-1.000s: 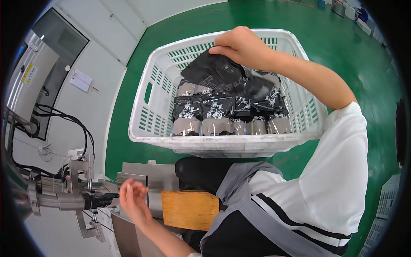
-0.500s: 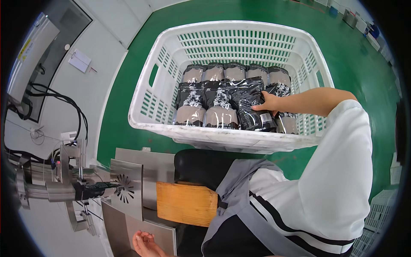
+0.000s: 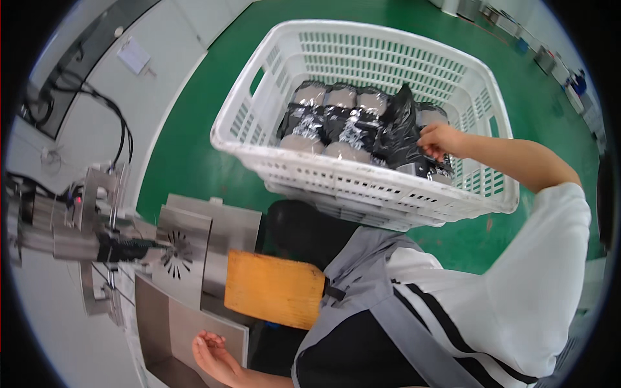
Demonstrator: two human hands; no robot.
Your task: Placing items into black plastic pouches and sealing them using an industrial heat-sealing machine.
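My right hand (image 3: 443, 141) grips a black glossy pouch (image 3: 398, 129), which lies raised among packs with grey-beige contents (image 3: 343, 97) inside a white perforated plastic crate (image 3: 239, 97). The packs stand in two rows, and the pouch partly covers those at the right. My left hand (image 3: 217, 355) is at the lower left, over a stainless steel tray (image 3: 155, 323), empty, with loosely curled fingers apart.
A steel machine (image 3: 71, 236) with tubes and cables is at the left, beside a slotted steel plate (image 3: 176, 255). A wooden board (image 3: 272, 288) sits near my lap. The crate rests on another crate over a green floor (image 3: 174, 174). Equipment lines the far right wall.
My right hand brought the pouch down from above the crate into the front row and has shifted slightly since. My left hand dropped from beside the machine to the tray. The view has shifted.
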